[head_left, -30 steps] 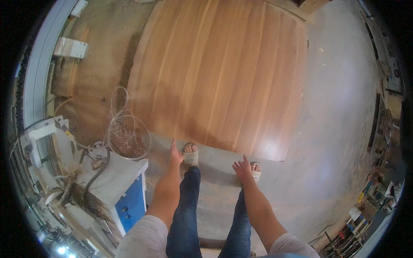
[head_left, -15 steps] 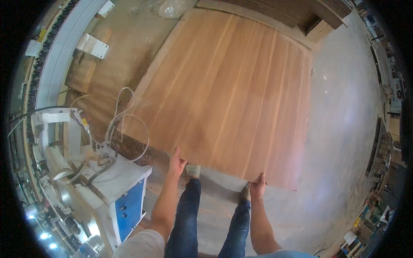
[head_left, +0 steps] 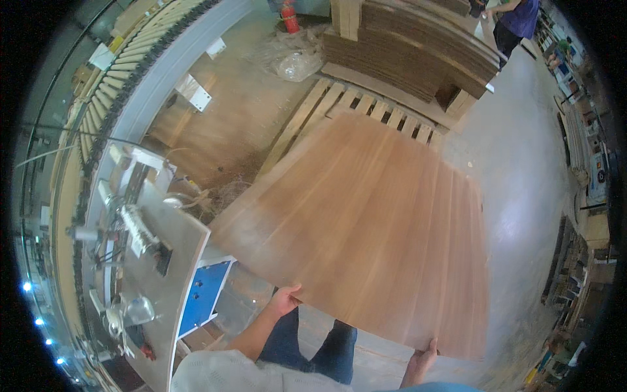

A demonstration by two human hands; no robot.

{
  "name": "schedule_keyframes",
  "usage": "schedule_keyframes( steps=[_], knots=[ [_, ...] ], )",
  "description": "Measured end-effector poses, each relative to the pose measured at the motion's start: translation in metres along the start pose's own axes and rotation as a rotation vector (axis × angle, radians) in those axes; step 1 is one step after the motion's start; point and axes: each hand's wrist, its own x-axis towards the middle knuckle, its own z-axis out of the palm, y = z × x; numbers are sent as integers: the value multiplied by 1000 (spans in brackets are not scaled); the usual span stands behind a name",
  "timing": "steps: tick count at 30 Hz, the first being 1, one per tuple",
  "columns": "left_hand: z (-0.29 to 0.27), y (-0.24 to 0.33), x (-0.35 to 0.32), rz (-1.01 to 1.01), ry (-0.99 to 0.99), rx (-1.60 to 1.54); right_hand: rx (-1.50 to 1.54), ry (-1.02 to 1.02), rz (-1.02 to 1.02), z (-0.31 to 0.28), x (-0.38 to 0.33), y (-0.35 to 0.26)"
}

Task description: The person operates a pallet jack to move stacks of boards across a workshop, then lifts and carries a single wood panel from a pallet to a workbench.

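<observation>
My left hand point(head_left: 285, 301) and right hand point(head_left: 422, 361) pinch the near edge of the wood-grain panel point(head_left: 372, 228) (thumbs on top). I should share its weight evenly.

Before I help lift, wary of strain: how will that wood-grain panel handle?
The wood-grain panel is probably stiff, showing no fold between left hand and right hand. Likely unwieldy, being so broad. Perhaps slippery, its face looking smooth.

The broad brown wood-grain panel point(head_left: 366, 242) hides fingers of the bare left hand point(head_left: 285, 301) and bare right hand point(head_left: 422, 360), and part of the pale slatted wooden pallet point(head_left: 379, 110). Near two o'clock, a purple-topped co-worker point(head_left: 520, 18) is cropped.
</observation>
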Motion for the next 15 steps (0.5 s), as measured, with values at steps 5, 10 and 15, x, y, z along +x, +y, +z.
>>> schedule_keyframes(
  steps=[5,10,15],
  knots=[
    [106,-7,-51,157,-63,310,155,97,45,-33,-51,-75],
    [149,-28,-94,165,-74,312,115,161,-173,-40,-66,-114],
    [158,-75,-6,362,-393,561,-116,214,-335,-34,-71,-190]
  ],
)
